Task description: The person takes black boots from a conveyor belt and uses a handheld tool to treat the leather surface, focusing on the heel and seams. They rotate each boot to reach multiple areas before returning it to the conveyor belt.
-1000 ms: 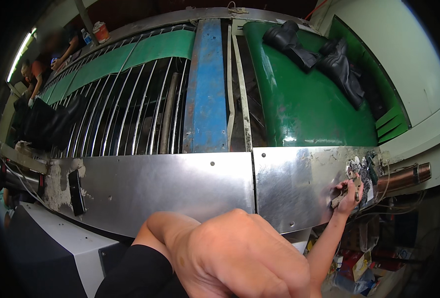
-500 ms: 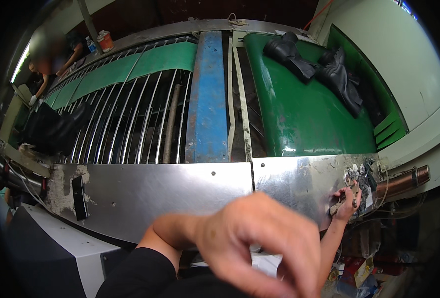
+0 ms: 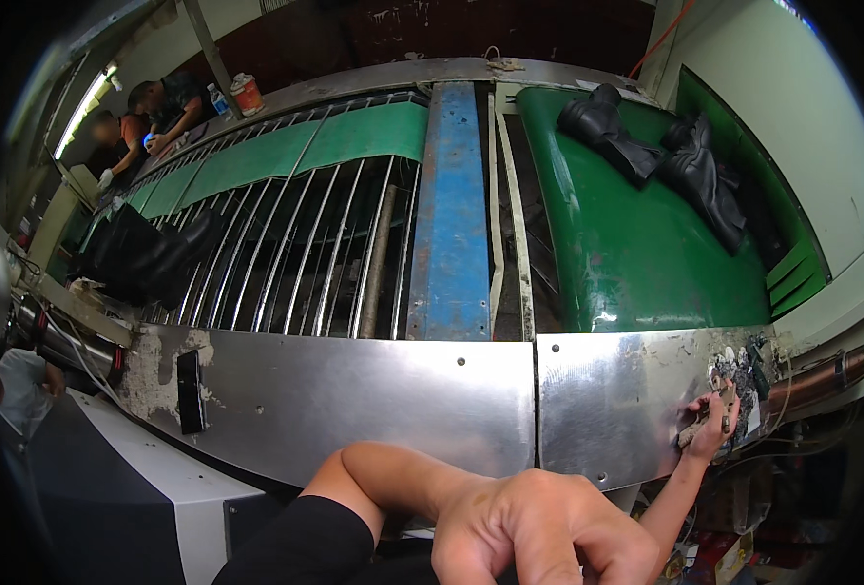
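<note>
My left hand [image 3: 539,526] is close up at the lower middle, its fingers curled downward and the tips cut off by the picture's edge. What it holds, if anything, stays hidden. Farther right, my right hand [image 3: 714,424] is closed around a small worn metal hand tool [image 3: 727,398], perhaps pliers, over the right end of the steel ledge [image 3: 636,390]. Dark crusted residue [image 3: 747,375] covers the ledge beside that hand. Beyond it, black boots [image 3: 702,185] lie on the green conveyor belt [image 3: 636,253].
A rack of metal rods [image 3: 286,244] carries a green strip [image 3: 286,146] and more black boots [image 3: 149,253] at left. A blue beam [image 3: 448,214] divides rack and belt. A copper-coloured cylinder [image 3: 812,378] juts out at right. Two co-workers [image 3: 164,107] are at the far left.
The view has shifted, so the machine sits lower and farther right. My left hand has dropped toward the lower edge. My right hand keeps its grip at the same ledge spot.
</note>
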### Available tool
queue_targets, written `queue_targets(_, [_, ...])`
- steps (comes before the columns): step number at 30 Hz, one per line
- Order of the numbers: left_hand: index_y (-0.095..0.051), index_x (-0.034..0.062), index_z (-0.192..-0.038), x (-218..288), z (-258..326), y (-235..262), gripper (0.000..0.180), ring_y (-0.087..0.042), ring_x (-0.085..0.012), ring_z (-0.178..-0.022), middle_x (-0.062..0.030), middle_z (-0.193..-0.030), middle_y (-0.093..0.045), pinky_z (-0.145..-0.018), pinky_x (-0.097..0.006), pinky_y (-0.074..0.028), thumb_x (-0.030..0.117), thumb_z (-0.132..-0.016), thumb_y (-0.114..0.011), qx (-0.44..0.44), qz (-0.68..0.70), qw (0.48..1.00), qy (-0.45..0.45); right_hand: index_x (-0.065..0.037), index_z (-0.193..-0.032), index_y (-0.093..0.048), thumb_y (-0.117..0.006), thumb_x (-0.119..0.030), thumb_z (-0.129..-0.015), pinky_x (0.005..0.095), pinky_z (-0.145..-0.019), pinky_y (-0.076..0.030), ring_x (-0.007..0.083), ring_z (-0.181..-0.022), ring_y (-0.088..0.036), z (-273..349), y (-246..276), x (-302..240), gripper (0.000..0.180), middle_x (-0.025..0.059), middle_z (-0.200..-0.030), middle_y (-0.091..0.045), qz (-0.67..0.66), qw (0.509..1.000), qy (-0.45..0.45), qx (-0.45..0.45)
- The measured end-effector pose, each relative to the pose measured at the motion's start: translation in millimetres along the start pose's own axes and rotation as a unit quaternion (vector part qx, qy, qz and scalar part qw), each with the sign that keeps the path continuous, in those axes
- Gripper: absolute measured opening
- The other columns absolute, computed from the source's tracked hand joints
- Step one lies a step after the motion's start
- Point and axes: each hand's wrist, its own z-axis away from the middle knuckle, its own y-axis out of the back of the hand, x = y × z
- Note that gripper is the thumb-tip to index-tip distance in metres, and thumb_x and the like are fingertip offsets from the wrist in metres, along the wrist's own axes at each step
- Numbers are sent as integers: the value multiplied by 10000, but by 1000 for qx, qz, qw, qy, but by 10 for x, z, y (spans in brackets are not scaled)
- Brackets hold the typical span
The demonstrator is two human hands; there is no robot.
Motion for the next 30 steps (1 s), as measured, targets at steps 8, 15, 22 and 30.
queue_targets(8, [-704, -36, -961, -285, 45, -128, 213, -558, -259, -730, -128, -879, -579, -623, -370, -466, 146, -855, -732, 82, -71, 979, -173, -20, -1280, -465, -527, -88, -914, 272, -593, -467, 122, -672, -495, -7, -5, -5, 378, 37, -776, -511, 21, 1000, 8, -14])
queue_targets(15, [-679, -24, -863, -236, 83, -63, 213, -562, -283, -732, -147, -870, -611, -652, -387, -478, 188, -882, -693, 94, -139, 971, -171, -34, -1271, -471, -529, -79, -910, 267, -596, -455, 124, -677, -482, 14, -4, -29, 369, 46, -783, -520, 1, 1000, -4, -10])
queue_targets(22, [-606, -26, -687, 111, -67, -108, 224, -595, -265, -557, -157, -704, -614, -491, -325, -471, 51, -897, -606, 198, -115, 970, -87, -38, -1273, -471, -527, -71, -907, 267, -597, -455, 126, -671, -473, 6, -7, -41, 371, 49, -776, -517, -13, 1000, -8, -4])
queue_targets(30, [-676, 1, -778, 104, 20, -169, 209, -621, -206, -672, -86, -775, -650, -724, -364, -524, 124, -928, -599, 203, -214, 955, -43, -40, -1322, -450, -532, -73, -932, 264, -615, -468, 121, -696, -501, -12, 50, 17, 400, 45, -814, -532, -7, 1000, -13, -8])
